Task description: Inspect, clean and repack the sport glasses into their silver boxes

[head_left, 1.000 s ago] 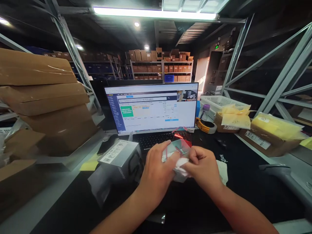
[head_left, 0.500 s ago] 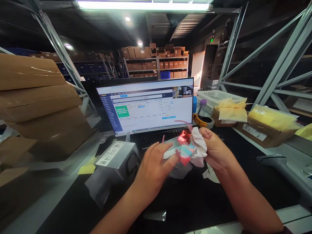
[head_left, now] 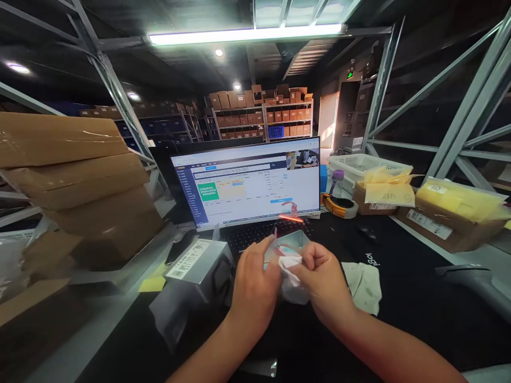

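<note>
At the near edge of the black-covered surface (head_left: 407, 319), a small clear scrap (head_left: 261, 368) is seen. Above the surface, a clear, pink-edged item (head_left: 297, 239), eyewear by its look, is held between the two hands. It is gripped at its left side by the fingers of the left hand (head_left: 255, 276); by the right hand (head_left: 325, 279), a crumpled white tissue (head_left: 290, 262) is pinched against its near side. Both grips are thus narrowed on what is held, and neither hand can be called clearly nearer. The item lies just beyond the fingertips; its long axis is judged to run crosswise, though much is covered, and its thin pink ends are pointed away, toward the monitor (head_left: 255, 183). A pale cloth (head_left: 364, 287) is laid just beside the right hand, and a grey box (head_left: 202, 260) stands left of the left hand. Beyond the item, the keyboard (head_left: 247, 234) is partly hidden, with the monitor behind it.
</note>
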{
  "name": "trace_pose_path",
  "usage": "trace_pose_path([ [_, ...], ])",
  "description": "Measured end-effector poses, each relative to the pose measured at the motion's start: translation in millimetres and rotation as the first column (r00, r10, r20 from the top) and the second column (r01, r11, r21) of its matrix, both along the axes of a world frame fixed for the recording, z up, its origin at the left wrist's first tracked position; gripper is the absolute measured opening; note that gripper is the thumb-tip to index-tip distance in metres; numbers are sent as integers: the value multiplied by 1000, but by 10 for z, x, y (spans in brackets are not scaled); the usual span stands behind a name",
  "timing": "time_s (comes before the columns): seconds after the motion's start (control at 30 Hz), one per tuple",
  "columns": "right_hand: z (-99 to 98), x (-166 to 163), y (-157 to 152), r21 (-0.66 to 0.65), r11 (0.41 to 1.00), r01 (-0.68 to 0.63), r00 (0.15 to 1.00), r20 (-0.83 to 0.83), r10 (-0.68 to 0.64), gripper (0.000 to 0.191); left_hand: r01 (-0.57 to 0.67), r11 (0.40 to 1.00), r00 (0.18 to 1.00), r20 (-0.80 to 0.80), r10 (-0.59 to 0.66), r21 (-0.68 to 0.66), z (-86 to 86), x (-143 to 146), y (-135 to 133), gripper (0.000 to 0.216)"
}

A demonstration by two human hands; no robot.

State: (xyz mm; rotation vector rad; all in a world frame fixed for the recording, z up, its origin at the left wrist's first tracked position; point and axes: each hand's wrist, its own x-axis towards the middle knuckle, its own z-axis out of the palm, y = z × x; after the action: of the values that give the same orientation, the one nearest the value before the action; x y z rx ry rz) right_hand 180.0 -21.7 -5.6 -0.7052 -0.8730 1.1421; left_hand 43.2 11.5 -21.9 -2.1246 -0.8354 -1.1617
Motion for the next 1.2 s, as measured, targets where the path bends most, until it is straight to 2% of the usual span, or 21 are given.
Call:
trace_pose_path([
  [0.1,24,4,-29,40,999,8,998,61,-10,46,13,999,998,68,-17,53,-57,48,-20,25],
  [0.2,27,-14,-74,45,999,2,992,127,-8,46,29,991,987,150,-49,133,-78,52,-46,12],
  [0.27,52,18,-86,16,999,-36,991,129,34,47,62,989,986,148,-81,132,-53,32,-65,7],
  [0.4,219,271,-15,-57,989,-133,991,-21,132,56,174,979,983,45,-179,103,35,2,-82,15],
  [0.5,366,484,70,-123,980,-153,975,-183,129,63,229,971,973,-11,-229,62,61,15,-71,19],
  [0.6,391,488,103,-160,975,-156,957,-268,110,64,210,977,978,-15,-210,40,37,30,-54,21],
  [0.67,304,346,86,-111,986,-126,955,-281,90,61,173,984,985,18,-174,36,11,26,-47,20],
  [0.8,38,-10,1,1,999,-46,983,-178,45,54,99,994,990,91,-103,48,-13,-14,-51,17],
  [0.87,-4,-65,-22,6,999,-52,988,-147,53,54,95,994,990,103,-101,62,-3,-32,-64,15],
  [0.97,122,84,4,-62,988,-144,965,-232,126,59,110,987,991,65,-118,114,25,-32,-92,15],
  [1.07,316,324,62,-148,962,-228,930,-326,170,50,170,969,985,6,-174,178,37,-4,-116,15],
  [1.13,364,382,80,-157,961,-227,926,-340,164,47,180,966,983,2,-184,188,31,11,-122,14],
  [1.2,311,318,68,-115,978,-175,931,-342,127,52,144,974,988,23,-150,176,19,11,-121,13],
])
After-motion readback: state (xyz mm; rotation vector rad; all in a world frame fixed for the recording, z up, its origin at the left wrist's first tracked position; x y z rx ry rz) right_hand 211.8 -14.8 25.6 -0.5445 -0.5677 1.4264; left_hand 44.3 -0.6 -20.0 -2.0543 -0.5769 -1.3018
